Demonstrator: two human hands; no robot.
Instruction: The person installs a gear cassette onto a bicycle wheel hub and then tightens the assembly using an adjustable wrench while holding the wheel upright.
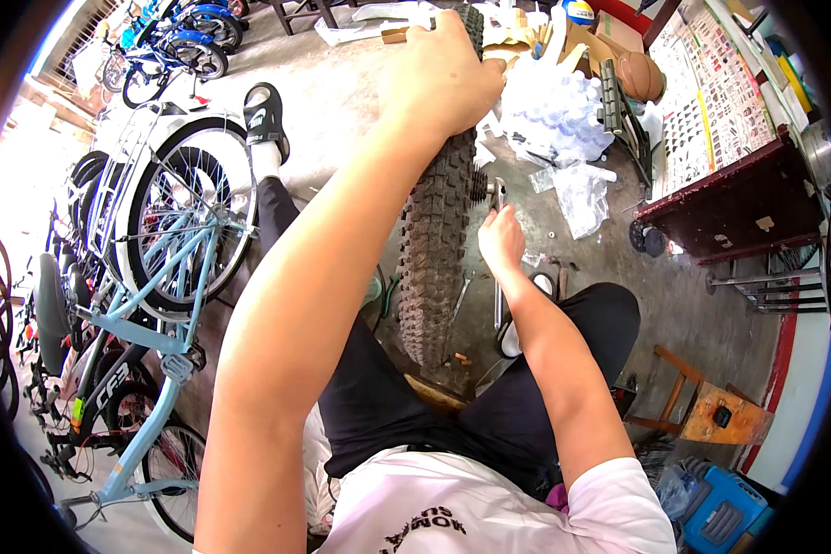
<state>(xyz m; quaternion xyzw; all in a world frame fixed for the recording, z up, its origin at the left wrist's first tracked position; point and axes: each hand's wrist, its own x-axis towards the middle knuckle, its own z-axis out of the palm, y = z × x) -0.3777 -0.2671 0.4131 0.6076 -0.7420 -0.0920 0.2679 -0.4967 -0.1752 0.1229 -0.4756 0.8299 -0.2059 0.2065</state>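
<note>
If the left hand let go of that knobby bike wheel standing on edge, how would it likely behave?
The knobby wheel stands upright on its narrow tread, steadied from above by the left hand, so it would probably tip sideways or roll. Its thick lugged rubber looks grippy, not slippery. The right hand at the hub with a metal tool might check it slightly.

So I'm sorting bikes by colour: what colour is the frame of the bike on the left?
Light blue frame, shown in the head view.

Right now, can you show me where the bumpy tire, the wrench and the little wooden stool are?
tire [434, 240], head view, on the knobby tread
wrench [499, 196], head view, on the metal head above the right hand
stool [711, 413], head view, on the seat's side
</note>
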